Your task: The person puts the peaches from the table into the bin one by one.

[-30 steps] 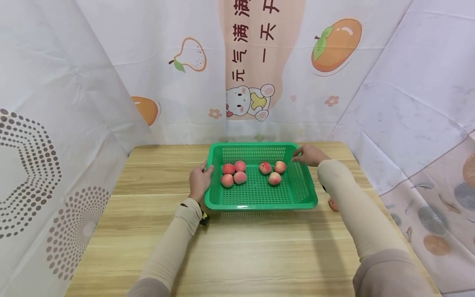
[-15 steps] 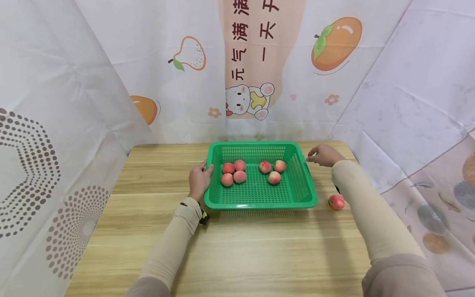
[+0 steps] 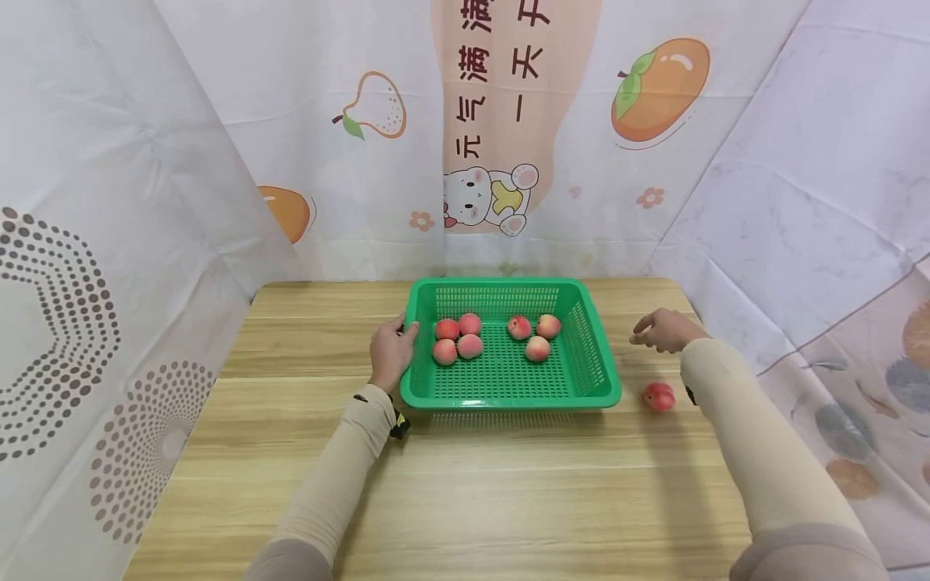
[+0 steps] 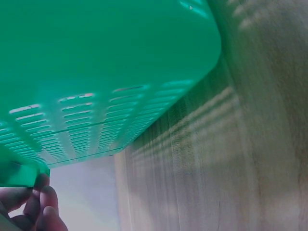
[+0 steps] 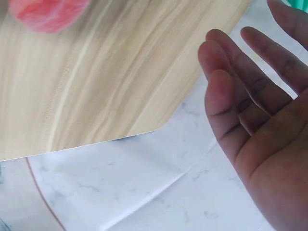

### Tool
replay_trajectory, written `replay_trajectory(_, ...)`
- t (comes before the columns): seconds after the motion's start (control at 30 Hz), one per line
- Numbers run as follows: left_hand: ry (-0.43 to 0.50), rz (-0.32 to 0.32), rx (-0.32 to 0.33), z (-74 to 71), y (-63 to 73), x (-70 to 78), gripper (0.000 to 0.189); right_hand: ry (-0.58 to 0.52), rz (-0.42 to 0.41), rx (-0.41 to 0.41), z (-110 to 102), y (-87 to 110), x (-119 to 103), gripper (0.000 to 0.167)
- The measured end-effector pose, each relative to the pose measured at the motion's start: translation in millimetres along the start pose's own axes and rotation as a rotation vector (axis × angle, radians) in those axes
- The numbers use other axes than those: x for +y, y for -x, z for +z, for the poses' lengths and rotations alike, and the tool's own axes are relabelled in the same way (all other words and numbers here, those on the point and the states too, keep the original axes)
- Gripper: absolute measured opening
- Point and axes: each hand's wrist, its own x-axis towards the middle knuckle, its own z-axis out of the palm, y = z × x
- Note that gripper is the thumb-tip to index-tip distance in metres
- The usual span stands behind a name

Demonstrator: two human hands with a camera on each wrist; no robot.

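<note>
A green plastic basket (image 3: pixel 501 403) stands on the wooden table. My left hand (image 3: pixel 391 353) grips its left rim, thumb on top; the left wrist view shows the fingers (image 4: pixel 48 198) curled under that rim. Several peaches (image 3: pixel 458 339) sit together in the basket's left half, and three more peaches (image 3: pixel 538 348) form a group in the right half. Off the basket's right side my right hand (image 3: pixel 670 331) hovers with loosely bent fingers and holds nothing. A single red peach (image 3: pixel 659 396) lies on the table, nearer the front than that hand; part of this peach (image 5: pixel 48 12) appears in the right wrist view.
The wooden table (image 3: pixel 465 492) extends in front of the basket and to both sides. Printed curtains (image 3: pixel 378 194) hang behind it and at its sides. In the right wrist view a table corner (image 5: pixel 154 127) is visible beyond the hand.
My right hand has moved from over the basket's right rim outward to the right and somewhat nearer, uncovering the lone peach. My left hand and the basket have stayed put.
</note>
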Motion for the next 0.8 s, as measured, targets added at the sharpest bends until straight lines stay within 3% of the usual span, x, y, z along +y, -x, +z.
replay_trajectory(0.47, 0.010, -0.018, -0.020, 0.2, 0.9, -1.2, 0.046, -0.034, 0.082, -0.115, 21, 20.6, 31, 0.065)
replay_trajectory(0.8, 0.005, -0.010, -0.016, 0.8, 0.5, -0.3, 0.045, -0.021, 0.107, -0.165, 34, 29.9, 34, 0.058)
